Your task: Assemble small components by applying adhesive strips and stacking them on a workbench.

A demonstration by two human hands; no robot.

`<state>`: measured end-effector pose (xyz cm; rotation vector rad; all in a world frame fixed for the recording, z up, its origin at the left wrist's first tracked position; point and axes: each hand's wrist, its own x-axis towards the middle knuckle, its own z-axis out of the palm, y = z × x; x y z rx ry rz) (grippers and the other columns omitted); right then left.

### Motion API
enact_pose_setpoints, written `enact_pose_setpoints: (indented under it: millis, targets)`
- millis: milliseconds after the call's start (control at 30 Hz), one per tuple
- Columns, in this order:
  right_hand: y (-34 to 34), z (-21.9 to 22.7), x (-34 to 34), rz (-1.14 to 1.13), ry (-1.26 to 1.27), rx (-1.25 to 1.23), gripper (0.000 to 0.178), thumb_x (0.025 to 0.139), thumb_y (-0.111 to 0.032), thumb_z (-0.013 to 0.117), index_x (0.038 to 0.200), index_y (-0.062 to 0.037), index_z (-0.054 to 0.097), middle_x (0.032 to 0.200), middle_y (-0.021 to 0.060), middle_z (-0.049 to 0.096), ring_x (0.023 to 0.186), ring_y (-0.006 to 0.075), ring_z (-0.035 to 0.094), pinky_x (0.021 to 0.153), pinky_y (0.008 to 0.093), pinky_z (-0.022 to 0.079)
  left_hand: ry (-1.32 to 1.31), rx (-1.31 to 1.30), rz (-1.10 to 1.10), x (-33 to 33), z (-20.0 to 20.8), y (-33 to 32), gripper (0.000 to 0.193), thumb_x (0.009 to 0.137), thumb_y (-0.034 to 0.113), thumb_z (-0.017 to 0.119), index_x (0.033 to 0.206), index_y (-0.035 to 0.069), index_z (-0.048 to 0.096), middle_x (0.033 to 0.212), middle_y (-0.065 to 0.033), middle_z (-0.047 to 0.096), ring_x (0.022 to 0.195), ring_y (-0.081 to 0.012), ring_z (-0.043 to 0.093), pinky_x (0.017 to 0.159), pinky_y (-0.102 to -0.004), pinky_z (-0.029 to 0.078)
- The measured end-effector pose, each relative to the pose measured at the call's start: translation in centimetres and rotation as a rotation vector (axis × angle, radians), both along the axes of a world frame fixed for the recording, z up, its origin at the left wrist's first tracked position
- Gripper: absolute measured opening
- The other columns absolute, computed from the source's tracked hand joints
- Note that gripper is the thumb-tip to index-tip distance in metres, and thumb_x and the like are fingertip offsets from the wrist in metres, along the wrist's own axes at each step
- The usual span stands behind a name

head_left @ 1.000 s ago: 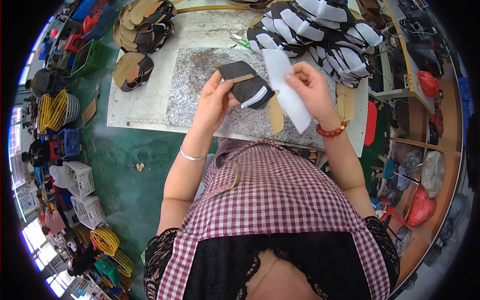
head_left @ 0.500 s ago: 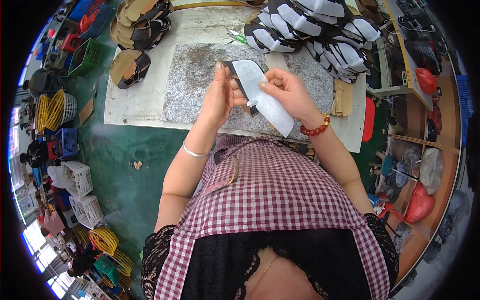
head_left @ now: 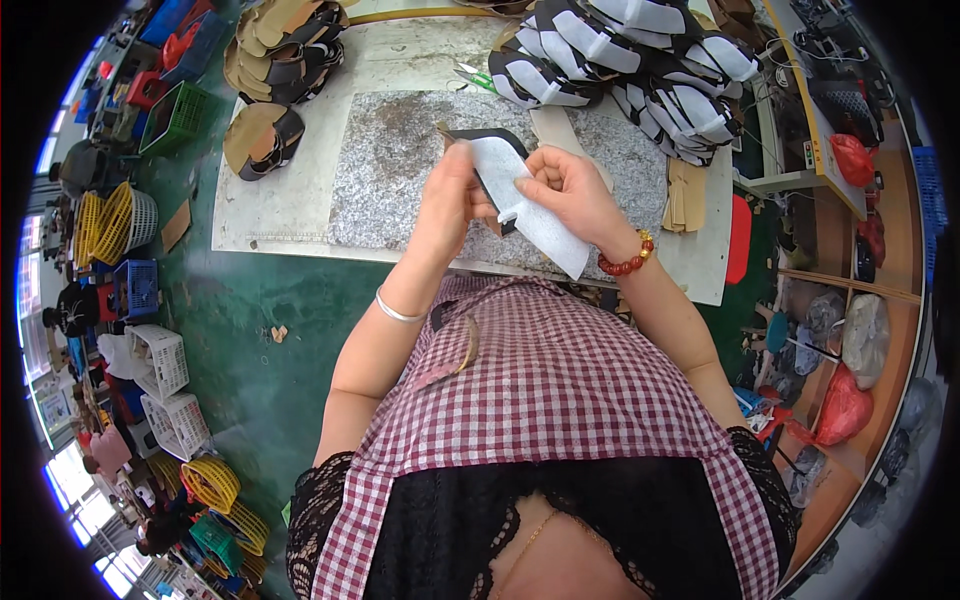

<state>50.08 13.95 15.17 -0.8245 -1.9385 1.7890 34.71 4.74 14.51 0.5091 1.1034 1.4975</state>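
Observation:
Above the near part of the worktable, both hands hold a curved black shoe-upper piece (head_left: 492, 135) with a white lining piece (head_left: 548, 238) lying on it. My left hand (head_left: 445, 205) is closed on the left edge, its thumb at the upper left. On the other side my right hand (head_left: 580, 200) pinches the white lining between thumb and fingers. A small notch shows in the lining's left edge. The black layer shows along the top and left; the white sheet hides most of it. The lining's lower end hangs free.
A speckled grey board (head_left: 380, 180) lies on the white worktable (head_left: 285, 220). Green-handled snips (head_left: 478, 78) lie at its far edge. Black-and-white pieces (head_left: 600, 50) are heaped far right, tan-and-black stacks (head_left: 280, 50) far left. Tan card strips (head_left: 684, 195) and a red stool (head_left: 739, 240) are on the right.
My left thumb and fingers have come down over the upper left of the piece. More of the black layer shows along the top. The right hand keeps its pinch.

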Motion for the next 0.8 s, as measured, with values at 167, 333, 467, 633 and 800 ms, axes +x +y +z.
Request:
enact_pose_setpoints:
  millis: [167,333,467,633,800]
  targets:
    - [-0.7,0.5,-0.4,-0.060,-0.073,0.125,0.015,0.079,-0.012,0.066,0.082,0.0000,0.058,0.060,-0.0021,0.053,0.053,0.0030,0.045,0.048,0.0208,0.035,0.176,0.102,0.120,1.0,-0.9,0.5,0.022,0.091,0.005,0.047,0.112,0.004,0.046,0.076,-0.0022,0.058,0.059,-0.0055,0.055,0.049,-0.0168,0.043]
    - [-0.4,0.1,-0.4,-0.055,-0.004,0.078,0.013,0.083,-0.011,0.063,0.081,-0.0007,0.055,0.061,-0.0044,0.052,0.054,0.0010,0.043,0.048,0.0187,0.034,-0.215,-0.016,0.057,1.1,0.0,-0.1,0.020,0.092,0.018,0.050,0.102,0.001,0.054,0.090,-0.0045,0.062,0.075,-0.0104,0.061,0.070,-0.0266,0.051]
    - [-0.6,0.6,-0.5,-0.008,-0.194,0.390,0.020,0.078,-0.018,0.065,0.079,0.0003,0.056,0.057,0.0111,0.056,0.052,0.0180,0.056,0.049,0.0297,0.043,0.029,-0.189,-0.144,0.9,-3.7,-1.6,0.024,0.089,0.027,0.057,0.084,0.005,0.063,0.078,-0.0012,0.064,0.071,-0.0083,0.058,0.065,-0.0225,0.046]
    - [0.2,2.8,-0.2,0.039,-0.501,0.867,0.041,0.078,-0.040,0.062,0.074,-0.0005,0.056,0.064,0.0173,0.060,0.063,0.0333,0.061,0.056,0.0402,0.049,0.135,-0.134,-0.161,1.7,-3.2,-1.1,0.026,0.090,0.029,0.056,0.082,0.005,0.063,0.075,-0.0013,0.064,0.067,-0.0054,0.058,0.061,-0.0196,0.044]
    - [1.2,1.0,1.9,-0.110,-0.357,0.465,0.044,0.080,-0.041,0.064,0.070,0.0017,0.058,0.063,0.0115,0.060,0.056,0.0213,0.059,0.053,0.0311,0.046,0.094,-0.091,0.103,1.3,-1.6,-0.4,0.026,0.090,0.030,0.055,0.084,0.005,0.062,0.077,-0.0015,0.064,0.065,-0.0060,0.057,0.059,-0.0196,0.044]
